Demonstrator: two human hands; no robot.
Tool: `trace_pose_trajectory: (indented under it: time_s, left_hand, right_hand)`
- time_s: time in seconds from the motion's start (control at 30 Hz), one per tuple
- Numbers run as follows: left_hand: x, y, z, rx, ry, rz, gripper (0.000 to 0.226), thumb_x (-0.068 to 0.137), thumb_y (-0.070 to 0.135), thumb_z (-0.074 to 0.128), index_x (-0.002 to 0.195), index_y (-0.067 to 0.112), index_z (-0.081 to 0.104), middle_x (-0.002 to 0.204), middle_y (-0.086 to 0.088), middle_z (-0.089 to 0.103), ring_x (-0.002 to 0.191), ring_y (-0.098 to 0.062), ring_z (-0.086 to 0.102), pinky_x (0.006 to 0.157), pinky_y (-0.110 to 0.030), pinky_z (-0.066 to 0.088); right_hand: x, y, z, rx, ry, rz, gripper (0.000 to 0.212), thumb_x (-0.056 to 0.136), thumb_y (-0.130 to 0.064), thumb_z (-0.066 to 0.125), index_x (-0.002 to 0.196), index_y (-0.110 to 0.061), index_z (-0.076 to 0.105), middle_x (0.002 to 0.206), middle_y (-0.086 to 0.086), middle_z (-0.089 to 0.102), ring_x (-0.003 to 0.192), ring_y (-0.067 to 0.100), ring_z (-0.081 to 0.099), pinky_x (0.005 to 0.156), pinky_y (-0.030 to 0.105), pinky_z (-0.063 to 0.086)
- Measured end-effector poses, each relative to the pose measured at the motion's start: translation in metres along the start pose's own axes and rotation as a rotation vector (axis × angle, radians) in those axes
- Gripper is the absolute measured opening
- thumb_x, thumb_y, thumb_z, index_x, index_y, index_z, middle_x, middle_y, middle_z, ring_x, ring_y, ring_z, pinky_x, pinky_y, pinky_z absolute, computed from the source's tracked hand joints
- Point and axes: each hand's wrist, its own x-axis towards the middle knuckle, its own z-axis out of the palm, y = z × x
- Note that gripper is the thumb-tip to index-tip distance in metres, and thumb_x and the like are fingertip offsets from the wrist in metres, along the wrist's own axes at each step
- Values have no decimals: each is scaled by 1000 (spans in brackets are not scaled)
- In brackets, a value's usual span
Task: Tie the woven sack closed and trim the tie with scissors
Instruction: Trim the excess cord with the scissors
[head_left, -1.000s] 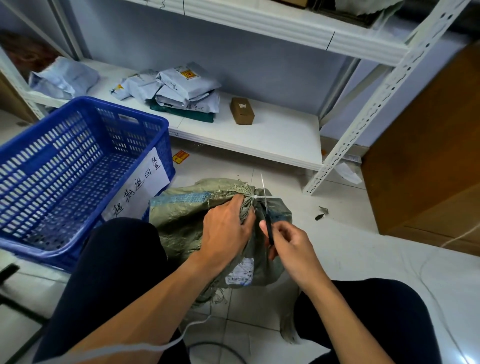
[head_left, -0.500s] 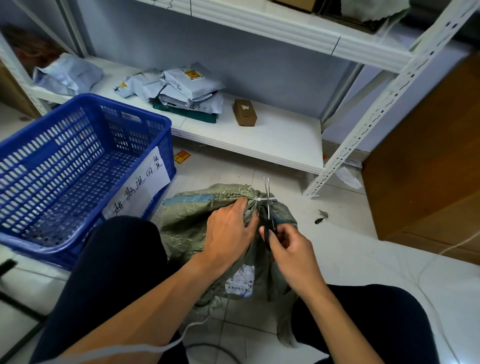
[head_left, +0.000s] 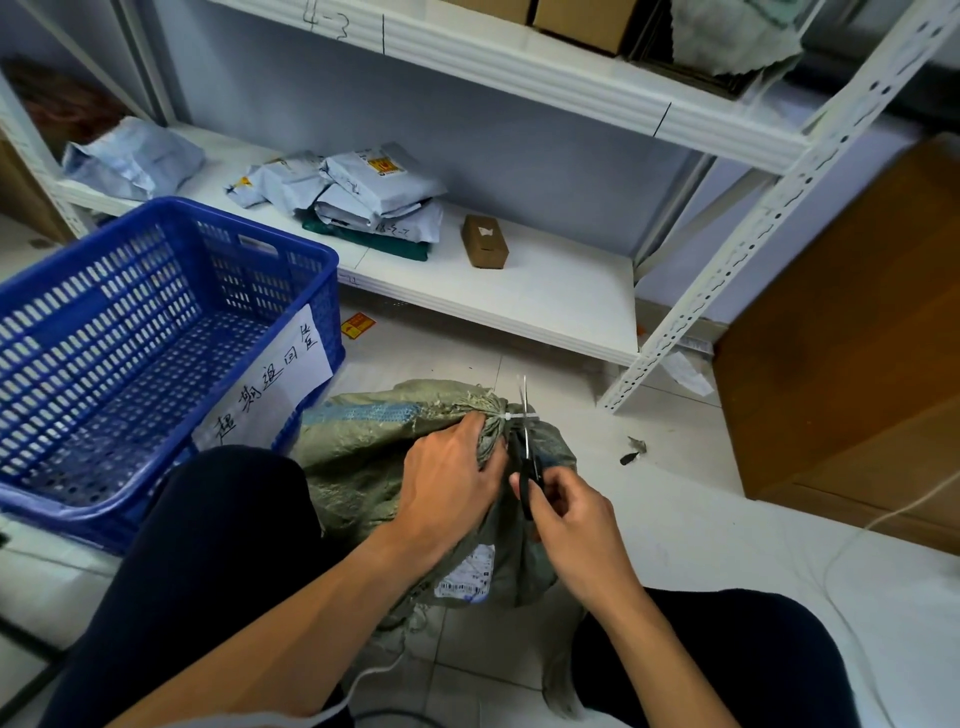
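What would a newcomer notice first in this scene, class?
Centre front, a grey-green woven sack lies on the floor: the left hand grips its gathered neck, the right hand holds scissors at the white tie. To the left stands a big blue crate with a handwritten paper label.

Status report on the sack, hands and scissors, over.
Left hand grips woven sack at its gathered neck. Right hand holds scissors, blades up against the white tie. Nothing blocks the cut.

Left hand grips sack neck; right hand holds scissors at tie
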Motion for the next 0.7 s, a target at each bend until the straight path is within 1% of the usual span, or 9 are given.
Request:
trace_pose_trajectory:
  time_s: [0.07, 0.2, 0.27, 0.33, 0.4, 0.47, 0.53, 0.63, 0.7]
  left_hand:
    - [2, -2, 0, -8, -9, -9, 24, 102, 34, 57, 107, 13, 65, 82, -3, 75, 68, -22, 69, 64, -29, 46]
    - [-2, -4, 5, 2, 2, 72, 18, 95, 28, 68, 97, 10, 68, 70, -4, 73, 57, -24, 69, 56, -26, 40]
    - [-4, -4, 7, 18, 10, 84, 18, 95, 28, 70, 97, 10, 68, 69, -4, 74, 56, -24, 69, 54, -25, 39]
    - [-2, -4, 8, 16, 16, 61, 20, 98, 31, 65, 99, 11, 68, 73, -3, 74, 59, -22, 69, 56, -26, 41]
    - [1, -5, 7, 9, 5, 16, 22, 100, 34, 59, 100, 13, 65, 78, -3, 75, 65, -23, 69, 60, -29, 44]
    - [2, -5, 7, 7, -2, -1, 23, 101, 36, 57, 101, 14, 65, 80, -3, 75, 67, -23, 69, 64, -32, 49]
    - [2, -4, 7, -4, 9, 10, 22, 101, 35, 58, 100, 14, 65, 77, -2, 73, 63, -21, 67, 62, -32, 51]
    - [1, -6, 9, -5, 36, 47, 17, 98, 31, 65, 94, 14, 66, 69, 0, 71, 53, -16, 59, 54, -26, 40]
    - [-1, -7, 11, 19, 28, 81, 15, 93, 28, 73, 91, 14, 66, 64, 2, 69, 47, -15, 57, 51, -23, 35]
  right_hand:
    - [-1, 0, 0, 14, 0, -1, 32, 85, -57, 67, 78, -26, 63, 61, -8, 63, 55, 9, 55, 57, 34, 47]
    - [0, -3, -1, 62, 28, 11, 38, 80, -63, 67, 68, -27, 61, 58, -5, 60, 56, 12, 56, 58, 33, 45]
    - [0, -3, -2, 65, 35, 11, 36, 79, -64, 66, 67, -31, 61, 57, -5, 59, 57, 13, 56, 58, 33, 45]
    - [0, -2, -2, 59, 21, 2, 34, 80, -64, 66, 69, -32, 62, 60, -2, 61, 58, 19, 58, 58, 36, 46]
    - [0, 0, -1, 43, -2, -2, 36, 80, -66, 64, 75, -31, 64, 66, 0, 65, 64, 25, 63, 61, 42, 51]
    - [-1, 1, -1, 30, -24, 4, 42, 78, -69, 62, 77, -27, 65, 70, 1, 67, 67, 24, 65, 65, 45, 53]
    - [0, 1, -1, 28, -24, 13, 43, 79, -68, 62, 78, -25, 65, 72, 2, 68, 69, 25, 66, 67, 46, 54]
    - [0, -1, -2, 73, -30, 45, 46, 76, -71, 64, 74, -25, 64, 69, 3, 64, 69, 30, 64, 66, 44, 53]
    - [-1, -3, -3, 105, -40, 83, 52, 74, -72, 64, 72, -20, 60, 63, -1, 57, 61, 25, 58, 63, 37, 47]
